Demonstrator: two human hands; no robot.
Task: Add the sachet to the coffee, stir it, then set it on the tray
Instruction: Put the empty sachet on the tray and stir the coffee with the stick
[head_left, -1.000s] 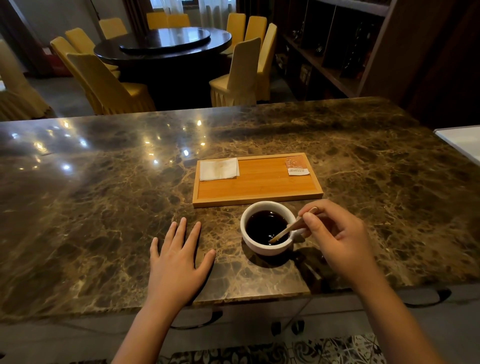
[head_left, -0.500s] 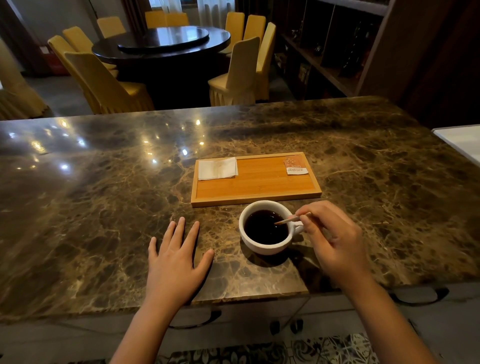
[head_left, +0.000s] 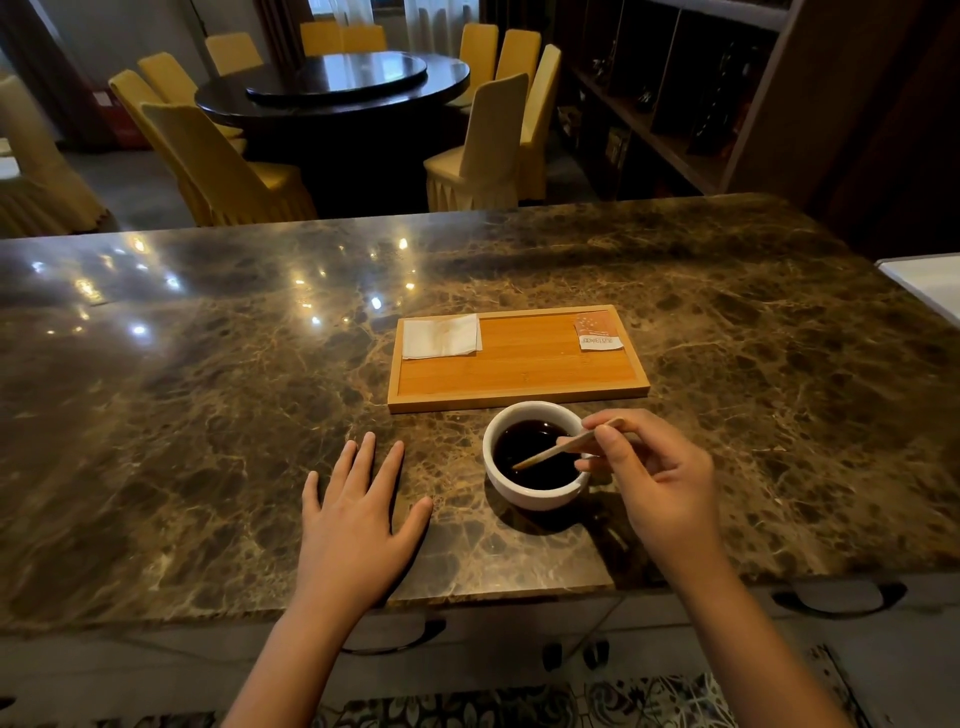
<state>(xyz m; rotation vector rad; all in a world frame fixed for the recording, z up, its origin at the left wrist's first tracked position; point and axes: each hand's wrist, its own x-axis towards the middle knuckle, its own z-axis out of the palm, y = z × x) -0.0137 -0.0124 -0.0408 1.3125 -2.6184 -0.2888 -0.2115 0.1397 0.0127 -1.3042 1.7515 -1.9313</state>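
Observation:
A white cup (head_left: 535, 493) of dark coffee stands on the marble counter just in front of a wooden tray (head_left: 519, 371). My right hand (head_left: 660, 483) pinches a thin wooden stir stick (head_left: 556, 453) whose lower end dips into the coffee. An orange sachet (head_left: 597, 331) lies flat in the tray's far right corner. A folded white napkin (head_left: 440, 336) covers the tray's far left corner. Left of the cup, my left hand (head_left: 358, 514) rests flat on the counter with its fingers spread, holding nothing.
The brown marble counter (head_left: 208, 415) stretches wide to both sides; its front edge runs just under my wrists. A white surface (head_left: 930, 286) shows at the far right. Beyond the counter stand a dark round table (head_left: 337, 88), yellow chairs and shelving.
The stir stick has swung around inside the cup with my right hand, its tip now pointing toward the left and near side. The left hand and the cup have stayed put.

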